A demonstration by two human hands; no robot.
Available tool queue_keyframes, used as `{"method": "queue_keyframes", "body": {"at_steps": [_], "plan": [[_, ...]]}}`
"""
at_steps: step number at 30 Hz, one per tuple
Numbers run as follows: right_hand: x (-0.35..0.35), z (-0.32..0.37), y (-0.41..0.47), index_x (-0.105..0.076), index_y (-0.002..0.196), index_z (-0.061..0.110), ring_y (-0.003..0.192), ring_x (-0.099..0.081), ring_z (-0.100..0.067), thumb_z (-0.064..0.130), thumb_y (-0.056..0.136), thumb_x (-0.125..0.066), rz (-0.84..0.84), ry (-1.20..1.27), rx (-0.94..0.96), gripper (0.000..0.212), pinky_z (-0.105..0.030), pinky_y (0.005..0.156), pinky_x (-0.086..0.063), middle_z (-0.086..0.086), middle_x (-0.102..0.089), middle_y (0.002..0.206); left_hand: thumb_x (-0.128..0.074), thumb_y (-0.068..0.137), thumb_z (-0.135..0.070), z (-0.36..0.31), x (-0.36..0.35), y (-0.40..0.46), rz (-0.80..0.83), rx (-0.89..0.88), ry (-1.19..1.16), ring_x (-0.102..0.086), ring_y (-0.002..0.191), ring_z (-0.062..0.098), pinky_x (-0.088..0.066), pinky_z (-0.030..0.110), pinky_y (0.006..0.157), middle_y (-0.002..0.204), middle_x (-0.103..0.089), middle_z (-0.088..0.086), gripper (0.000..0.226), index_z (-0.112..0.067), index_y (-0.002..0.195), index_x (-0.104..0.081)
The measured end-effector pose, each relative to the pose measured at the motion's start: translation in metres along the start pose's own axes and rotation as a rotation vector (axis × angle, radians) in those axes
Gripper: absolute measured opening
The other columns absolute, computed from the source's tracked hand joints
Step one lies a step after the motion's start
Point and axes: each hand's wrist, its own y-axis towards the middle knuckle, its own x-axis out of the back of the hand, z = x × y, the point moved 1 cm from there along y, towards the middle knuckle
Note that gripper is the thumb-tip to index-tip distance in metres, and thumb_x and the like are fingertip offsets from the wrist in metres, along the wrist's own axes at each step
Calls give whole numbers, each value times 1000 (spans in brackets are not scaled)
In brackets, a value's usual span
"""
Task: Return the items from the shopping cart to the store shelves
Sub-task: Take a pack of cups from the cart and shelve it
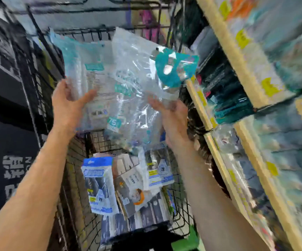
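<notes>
Above the black wire shopping cart (96, 140) I hold up clear plastic packets with teal print. My left hand (68, 107) grips the left packet (86, 75) by its lower left edge, thumb over the front. My right hand (171, 115) holds the right packet (132, 87) from underneath at its lower right; that packet has a teal header card (173, 67) at the top right. The two packets overlap in the middle. The frame is motion-blurred.
Several packaged items lie in the cart, among them a blue-and-white pack (97, 189) and a pack with an orange mark (137, 192). Store shelves with pale wooden edges (224, 142) and yellow price tags rise on the right. Dark cartons (7, 109) stand on the left.
</notes>
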Motion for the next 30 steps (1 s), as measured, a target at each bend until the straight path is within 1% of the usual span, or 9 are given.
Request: {"method": "queue_keyframes", "body": {"at_steps": [2, 5, 10, 15, 18, 20, 23, 27, 30], "plan": [[24, 37, -15, -63, 73, 19, 62, -53, -6, 28, 61, -91, -38, 46, 46, 32, -27, 64, -45, 18, -60, 65, -83, 77, -16, -36, -20, -16, 58, 31, -36, -58, 59, -12, -48, 13, 59, 65, -66, -24, 35, -28, 77, -50], [62, 81, -36, -63, 66, 16, 50, -39, -2, 18, 67, -89, -83, 110, 159, 27, -20, 53, -33, 18, -47, 50, -82, 79, -17, -78, -46, -34, 125, 28, -88, -56, 58, -9, -47, 17, 60, 65, -67, -18, 26, -27, 77, -58], [136, 133, -58, -72, 75, 19, 62, -61, 0, 23, 73, -86, -175, 153, 172, 14, -24, 65, -48, 15, -70, 67, -78, 83, -9, -147, -102, -48, 293, 10, -187, -72, 76, 5, -59, 22, 63, 94, -75, -6, 34, -16, 109, -57], [187, 155, -42, -77, 99, 6, 93, -74, -18, 19, 73, -88, -286, 231, 138, 32, -33, 89, -58, -1, -78, 93, -83, 79, -21, -199, -172, -39, 395, -9, -149, -70, 89, 18, -59, 35, 72, 108, -66, 1, 44, -18, 103, -46], [206, 157, -12, -79, 78, 14, 92, -75, -25, 42, 55, -94, -432, 162, 68, 40, -46, 89, -59, -2, -79, 89, -86, 76, -25, -214, -210, -20, 432, -9, -107, -68, 103, 24, -59, 40, 84, 119, -63, 6, 54, -14, 111, -46], [213, 161, 7, -72, 64, 12, 92, -73, -32, 54, 42, -92, -525, 143, 52, 51, -54, 82, -59, -8, -78, 87, -84, 79, -24, -222, -235, -5, 460, 0, -110, -66, 102, 23, -60, 29, 75, 123, -60, 8, 54, -13, 113, -44], [213, 177, 29, -48, 57, 19, 74, -67, -29, 56, 49, -91, -658, 97, 47, 58, -42, 66, -53, -4, -67, 74, -82, 82, -21, -229, -273, 29, 543, 32, -117, -67, 93, 18, -56, 24, 58, 120, -61, 6, 52, -12, 115, -43], [208, 187, 71, -47, 75, 23, 91, -64, -23, 54, 59, -88, -847, 46, 16, 54, -36, 79, -55, -3, -67, 100, -91, 63, -37, -235, -325, 78, 687, -23, -68, -71, 98, 21, -60, 38, 82, 122, -64, 4, 61, -20, 107, -52], [206, 189, 96, -54, 76, 21, 83, -63, -18, 46, 68, -86, -906, 86, 98, 41, -33, 73, -52, 0, -66, 89, -88, 66, -37, -236, -364, 104, 781, -79, -97, -64, 112, 18, -52, 39, 102, 122, -62, -1, 51, -30, 103, -54]]}}
